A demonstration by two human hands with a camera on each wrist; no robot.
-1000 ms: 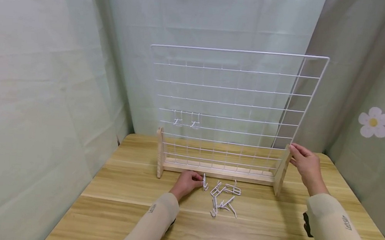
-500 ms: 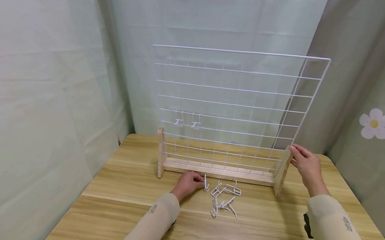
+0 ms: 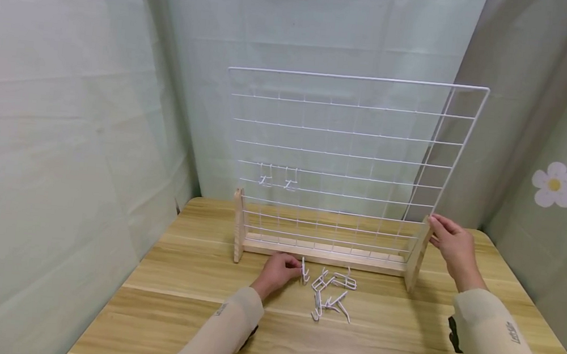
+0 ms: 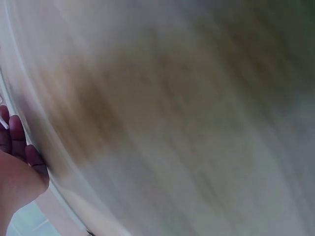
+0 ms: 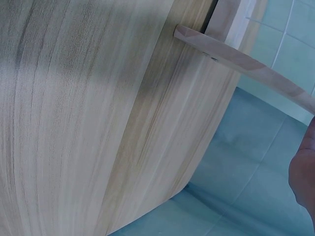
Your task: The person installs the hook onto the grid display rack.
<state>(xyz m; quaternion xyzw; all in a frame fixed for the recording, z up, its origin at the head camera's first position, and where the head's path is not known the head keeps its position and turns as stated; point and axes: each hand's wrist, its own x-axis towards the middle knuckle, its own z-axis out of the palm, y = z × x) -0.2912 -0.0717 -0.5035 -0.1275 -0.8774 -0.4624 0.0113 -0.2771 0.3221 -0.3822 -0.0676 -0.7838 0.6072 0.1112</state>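
Left hand point(image 3: 278, 272) reaches in, pinching a white hook point(image 3: 303, 269), lower centre of the head view; right hand point(image 3: 454, 249) grips the wooden upright point(image 3: 415, 258), right of centre! Wrist views crop both.

Grid point(image 3: 352, 155) and hooks point(image 3: 318, 304) are white, table point(image 3: 359, 349) streaked tan, right curtain point(image 3: 539, 133) green with daisies point(image 3: 555, 184).

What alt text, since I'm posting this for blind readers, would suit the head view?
A person's left hand pinches a white bent-wire hook, while their right hand grips a pale wooden upright supporting a white rectangular wire grid. Two more hooks hang toward the grid's lower left; others lie clustered on the light-brown wood-grain table in front.
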